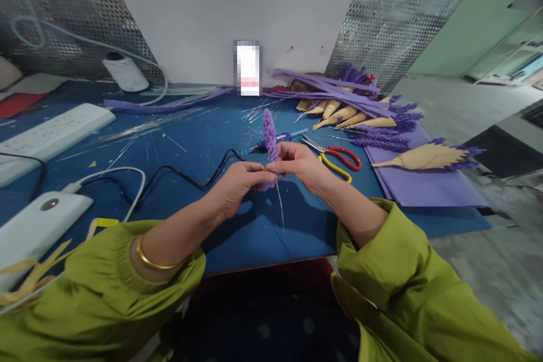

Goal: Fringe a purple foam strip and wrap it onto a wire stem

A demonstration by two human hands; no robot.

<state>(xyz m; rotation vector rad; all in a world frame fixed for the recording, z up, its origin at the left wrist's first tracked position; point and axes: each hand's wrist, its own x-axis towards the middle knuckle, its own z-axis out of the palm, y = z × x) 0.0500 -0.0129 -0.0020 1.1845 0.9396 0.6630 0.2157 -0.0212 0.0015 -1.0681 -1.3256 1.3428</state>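
Observation:
A purple lavender flower on a thin wire stem stands nearly upright between my hands, above the blue table. My left hand is closed, its thumb and fingers pinching the flower's lower end. From the other side, my right hand grips the flower just above, also closed. Fingers cover part of the flower's base. Behind it lies a blue pen-like tool with a black cord. Scissors with red and yellow handles rest to the right of my right hand.
Paper-wrapped lavender bunches and purple sheets are at the right. Purple strips and loose wires lie at the back, below a lit phone. Leftward are a power strip, a white device and cords.

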